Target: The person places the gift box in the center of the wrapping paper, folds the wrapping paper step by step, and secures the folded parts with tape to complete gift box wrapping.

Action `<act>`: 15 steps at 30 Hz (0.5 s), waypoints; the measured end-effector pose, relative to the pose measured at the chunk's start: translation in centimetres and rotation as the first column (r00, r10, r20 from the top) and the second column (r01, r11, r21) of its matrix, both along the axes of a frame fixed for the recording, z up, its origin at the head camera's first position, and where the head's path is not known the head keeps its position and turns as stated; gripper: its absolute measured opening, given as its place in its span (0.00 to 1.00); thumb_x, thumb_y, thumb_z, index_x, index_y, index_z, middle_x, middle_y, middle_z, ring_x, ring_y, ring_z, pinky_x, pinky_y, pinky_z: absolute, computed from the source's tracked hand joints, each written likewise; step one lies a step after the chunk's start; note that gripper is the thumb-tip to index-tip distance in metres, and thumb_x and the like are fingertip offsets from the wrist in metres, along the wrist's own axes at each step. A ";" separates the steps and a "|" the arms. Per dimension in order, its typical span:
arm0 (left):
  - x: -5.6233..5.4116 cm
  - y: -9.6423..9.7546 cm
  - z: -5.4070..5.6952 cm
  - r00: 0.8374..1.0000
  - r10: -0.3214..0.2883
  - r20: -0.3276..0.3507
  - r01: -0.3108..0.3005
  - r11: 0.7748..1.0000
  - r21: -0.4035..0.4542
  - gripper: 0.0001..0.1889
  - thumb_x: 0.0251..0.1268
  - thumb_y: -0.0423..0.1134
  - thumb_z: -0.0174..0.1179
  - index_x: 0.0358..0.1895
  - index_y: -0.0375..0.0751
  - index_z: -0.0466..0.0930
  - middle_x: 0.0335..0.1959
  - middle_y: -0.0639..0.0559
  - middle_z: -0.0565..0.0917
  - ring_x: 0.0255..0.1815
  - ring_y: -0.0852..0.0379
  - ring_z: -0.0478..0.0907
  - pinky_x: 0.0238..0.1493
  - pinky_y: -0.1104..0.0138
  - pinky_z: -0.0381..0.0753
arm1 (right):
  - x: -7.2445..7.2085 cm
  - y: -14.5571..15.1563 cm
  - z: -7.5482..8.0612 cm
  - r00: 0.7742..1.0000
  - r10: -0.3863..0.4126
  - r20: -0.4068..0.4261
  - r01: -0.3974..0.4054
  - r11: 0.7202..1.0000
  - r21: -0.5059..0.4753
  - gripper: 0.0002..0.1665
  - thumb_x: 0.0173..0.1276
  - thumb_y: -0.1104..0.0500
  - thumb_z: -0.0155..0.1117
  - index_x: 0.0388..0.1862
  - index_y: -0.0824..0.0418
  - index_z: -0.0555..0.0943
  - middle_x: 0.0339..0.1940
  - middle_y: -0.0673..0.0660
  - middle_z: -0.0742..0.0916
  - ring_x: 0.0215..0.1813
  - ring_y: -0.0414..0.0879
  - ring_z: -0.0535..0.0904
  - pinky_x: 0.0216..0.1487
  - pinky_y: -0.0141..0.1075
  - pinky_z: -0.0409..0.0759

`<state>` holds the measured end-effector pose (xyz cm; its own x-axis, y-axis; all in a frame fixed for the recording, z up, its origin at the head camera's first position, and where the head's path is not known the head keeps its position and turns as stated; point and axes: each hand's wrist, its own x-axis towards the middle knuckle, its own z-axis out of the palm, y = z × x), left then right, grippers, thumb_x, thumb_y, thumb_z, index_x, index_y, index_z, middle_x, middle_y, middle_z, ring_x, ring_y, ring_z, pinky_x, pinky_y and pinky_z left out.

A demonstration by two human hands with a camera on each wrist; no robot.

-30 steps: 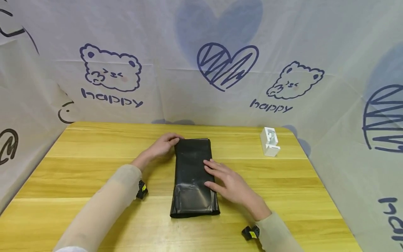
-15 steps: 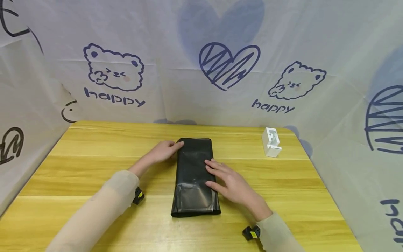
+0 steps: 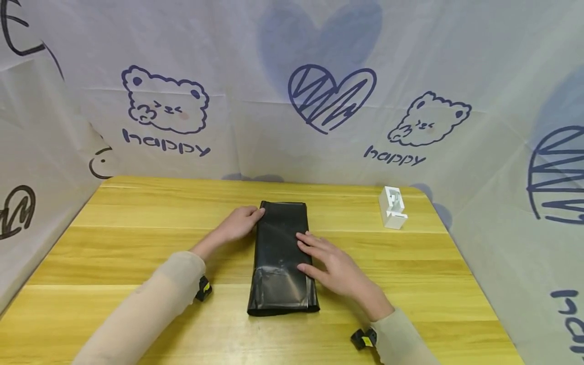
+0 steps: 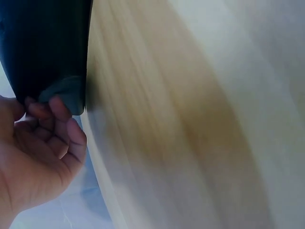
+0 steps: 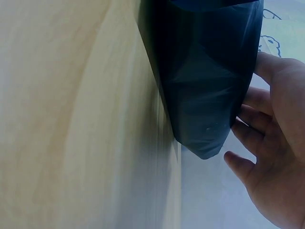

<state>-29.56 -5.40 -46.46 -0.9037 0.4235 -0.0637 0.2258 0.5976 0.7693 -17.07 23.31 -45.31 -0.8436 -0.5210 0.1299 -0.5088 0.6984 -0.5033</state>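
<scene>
A folded black plastic bag (image 3: 279,248), glossy and oblong, lies lengthwise across the middle of the wooden table. At its far left corner my left hand (image 3: 238,223) pinches the edge, thumb on top and fingers curled beneath. The left wrist view shows those fingers (image 4: 59,107) bent up against a turned corner of the bag (image 4: 45,43). My right hand (image 3: 336,269) rests on the bag's right edge with fingers spread and nearly straight. From the right wrist, the thumb and fingers lie along the far side of the bag (image 5: 205,90), its folded layers showing at the end.
A small white block-like holder (image 3: 392,208) with a cut-out stands near the table's back right corner. Behind the wooden table (image 3: 150,208) hangs a pale curtain (image 3: 255,137) printed with bears and hearts; more of it closes off both sides.
My left hand has shifted from the bag's far edge round to its far left corner, thumb now over the side edge. My right hand and the bag stay nearly where they were.
</scene>
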 end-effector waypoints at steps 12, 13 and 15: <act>0.1 0.8 0.1 0.994 0.056 -0.091 -0.068 0.989 -0.130 0.25 0.87 0.54 0.38 0.33 0.42 0.72 0.25 0.47 0.71 0.26 0.51 0.68 0.32 0.60 0.67 | 0.0 0.1 0.1 1.000 0.012 -0.015 -0.012 1.000 -0.012 0.37 0.79 0.41 0.61 0.79 0.55 0.71 0.82 0.44 0.67 0.83 0.44 0.59 0.78 0.51 0.65; 0.0 0.8 0.1 0.993 0.062 -0.102 -0.076 0.987 -0.141 0.25 0.87 0.55 0.38 0.33 0.42 0.72 0.25 0.47 0.72 0.26 0.51 0.69 0.31 0.60 0.67 | 0.0 0.1 0.1 1.000 0.014 -0.016 -0.015 1.000 -0.014 0.37 0.78 0.41 0.61 0.79 0.55 0.71 0.82 0.44 0.67 0.83 0.44 0.59 0.78 0.51 0.65; -0.1 0.8 0.1 0.990 0.070 -0.123 -0.090 0.983 -0.163 0.25 0.87 0.56 0.38 0.34 0.42 0.73 0.25 0.47 0.73 0.26 0.50 0.70 0.31 0.60 0.68 | 0.0 0.1 0.1 1.000 0.017 -0.016 -0.018 1.000 -0.015 0.36 0.78 0.41 0.61 0.79 0.55 0.71 0.82 0.44 0.67 0.83 0.44 0.59 0.78 0.51 0.65</act>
<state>-29.65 -4.57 -46.38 -0.9396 0.3417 -0.0198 0.2543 0.7357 0.6277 -17.04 23.38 -45.19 -0.8322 -0.5337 0.1507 -0.5288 0.6819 -0.5054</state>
